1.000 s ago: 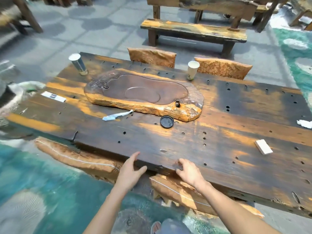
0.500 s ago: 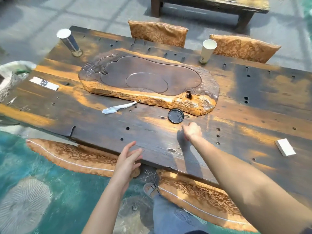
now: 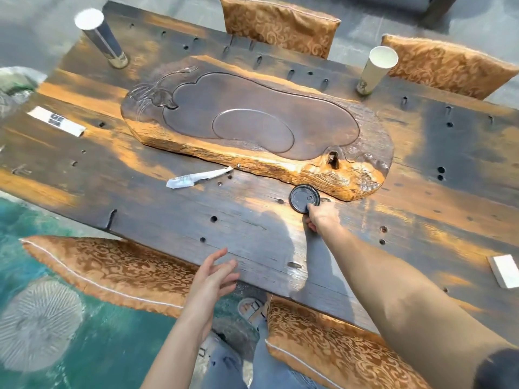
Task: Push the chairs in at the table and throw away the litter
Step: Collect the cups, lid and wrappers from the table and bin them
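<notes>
— Black lid (image 3: 304,198)! The right hand (image 3: 321,217) has got to it now. Its grip is curled onto the near edge of the lid and looks to be pinching it.

— Where is the lid?

— Flat on the counter (image 3: 157,209), just beside the front of the big wooden tray (image 3: 252,127). It is not lifted yet.

— What was it like before?

— 0.5 of a second ago that hand was close to the lid but not on it. 1 second ago both hands were down at the near edge of the counter. So the right arm has reached out across the wood.

— And the left hand (image 3: 210,279)?

— Its grip is spread, with loose fingers holding nothing. It hangs over the near edge, much as it did 0.5 of a second ago.

— What does that mean for the job?

— I think the litter part has begun. The near chairs (image 3: 112,268) have their seats partly under the counter, and the far chairs (image 3: 280,26) sit close to the far edge.

— What litter is left?

— The paper wrapper (image 3: 196,178), the white slip (image 3: 56,122), the white card (image 3: 504,270), the paper cup (image 3: 377,68) and the silver cup (image 3: 102,37). None of them has moved. I can see no bin.
</notes>
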